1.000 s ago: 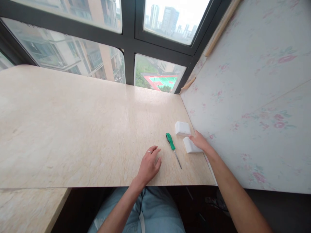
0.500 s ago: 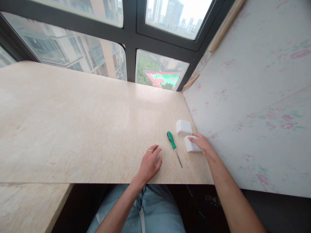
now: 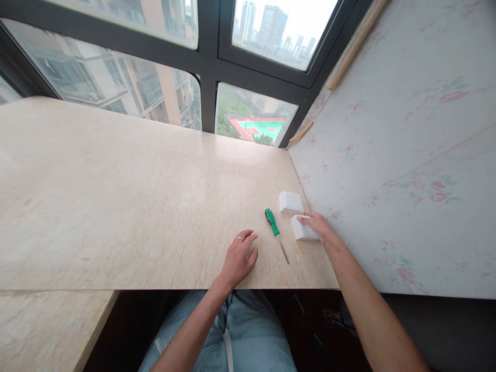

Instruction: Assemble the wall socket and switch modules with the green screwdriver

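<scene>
Two small white boxes lie by the wall at the right end of the stone counter. My right hand [image 3: 316,225] is on the nearer white box [image 3: 302,231], thumb across its top and fingers reaching over its far edge; part of the box is hidden under the hand. Just behind it sits the farther white box [image 3: 291,202], untouched. To the left of the boxes lies a screwdriver [image 3: 273,222] with a green and black handle, its metal shaft pointing towards me. My left hand [image 3: 239,258], with a ring on one finger, rests on the counter left of the screwdriver, fingers loosely bent and apart, holding nothing.
The pale marbled counter [image 3: 127,206] runs along the dark window frame [image 3: 209,67]. A wall with flowered paper [image 3: 395,155] bounds it on the right. Its front edge lies just above my lap, and a lower stone surface [image 3: 46,330] is at the near left.
The view has shifted slightly, so everything sits a little differently in the picture. Both hands, the boxes and the screwdriver keep their places on the counter.
</scene>
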Demonstrator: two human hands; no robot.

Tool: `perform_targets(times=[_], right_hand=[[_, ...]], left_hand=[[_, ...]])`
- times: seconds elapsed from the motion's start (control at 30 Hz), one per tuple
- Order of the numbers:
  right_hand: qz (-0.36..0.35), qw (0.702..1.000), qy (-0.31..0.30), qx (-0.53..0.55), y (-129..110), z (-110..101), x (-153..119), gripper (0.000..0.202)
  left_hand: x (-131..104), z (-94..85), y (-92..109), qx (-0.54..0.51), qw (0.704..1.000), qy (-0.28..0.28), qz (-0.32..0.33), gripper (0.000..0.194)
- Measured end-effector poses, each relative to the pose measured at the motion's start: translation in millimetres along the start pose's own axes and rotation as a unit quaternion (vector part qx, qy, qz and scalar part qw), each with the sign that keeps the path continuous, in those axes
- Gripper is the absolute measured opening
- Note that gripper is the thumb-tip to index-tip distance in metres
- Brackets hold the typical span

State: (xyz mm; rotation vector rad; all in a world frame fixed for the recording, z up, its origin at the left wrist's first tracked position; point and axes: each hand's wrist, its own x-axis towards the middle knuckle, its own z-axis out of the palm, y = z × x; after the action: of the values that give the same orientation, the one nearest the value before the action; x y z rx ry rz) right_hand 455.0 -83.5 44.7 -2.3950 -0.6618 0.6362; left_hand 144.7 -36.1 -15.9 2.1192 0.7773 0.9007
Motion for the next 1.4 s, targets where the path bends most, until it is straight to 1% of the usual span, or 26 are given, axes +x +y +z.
perform_targets(times=[0.07,0.2,0.37,0.43,0.53,0.67,0.83,1.03,1.1,1.2,1.4], right_hand=[[-0.006,1.000,0.011,-0.016,-1.3,0.3,-2.3,0.046],[-0.027,0.996,0.053,-0.069,-3.2,2.4,-10.6,0.055],[-0.045,0.979,0.098,-0.170,-3.1,12.0,-25.3,0.068],[-0.048,0.971,0.112,-0.205,-4.3,16.4,-30.8,0.068],[-0.048,0.960,0.126,-0.245,-8.5,21.5,-37.2,0.060],[-0.050,0.949,0.136,-0.282,-14.8,24.2,-42.5,0.056],[-0.068,0.941,0.131,-0.303,-13.8,24.4,-42.8,0.060],[-0.100,0.936,0.135,-0.308,2.5,26.0,-31.9,0.076],[-0.111,0.934,0.140,-0.308,7.4,28.4,-30.1,0.078],[-0.140,0.927,0.159,-0.309,11.9,36.3,-35.5,0.074],[-0.208,0.911,0.214,-0.286,16.6,56.5,-58.9,0.057]], left_hand=[[0.4,-0.5,0.3,-0.005,1.000,0.000,-0.002,0.035],[1.0,-2.0,0.9,-0.017,1.000,-0.003,-0.006,0.032],[1.5,-2.2,0.6,-0.025,1.000,-0.001,-0.009,0.031],[1.4,-1.9,0.4,-0.027,1.000,-0.002,-0.011,0.031],[1.2,-1.7,0.4,-0.029,1.000,-0.002,-0.012,0.031],[0.7,-2.2,1.0,-0.030,0.999,-0.002,-0.015,0.031],[0.6,-3.6,2.3,-0.029,0.999,-0.005,-0.014,0.030],[0.9,-4.3,3.2,-0.031,0.999,-0.004,-0.012,0.030],[1.1,-4.6,3.4,-0.031,0.999,-0.003,-0.011,0.030],[1.3,-4.9,3.6,-0.032,0.999,-0.004,-0.012,0.031],[0.7,-4.4,3.6,-0.031,0.999,-0.006,-0.016,0.031]])
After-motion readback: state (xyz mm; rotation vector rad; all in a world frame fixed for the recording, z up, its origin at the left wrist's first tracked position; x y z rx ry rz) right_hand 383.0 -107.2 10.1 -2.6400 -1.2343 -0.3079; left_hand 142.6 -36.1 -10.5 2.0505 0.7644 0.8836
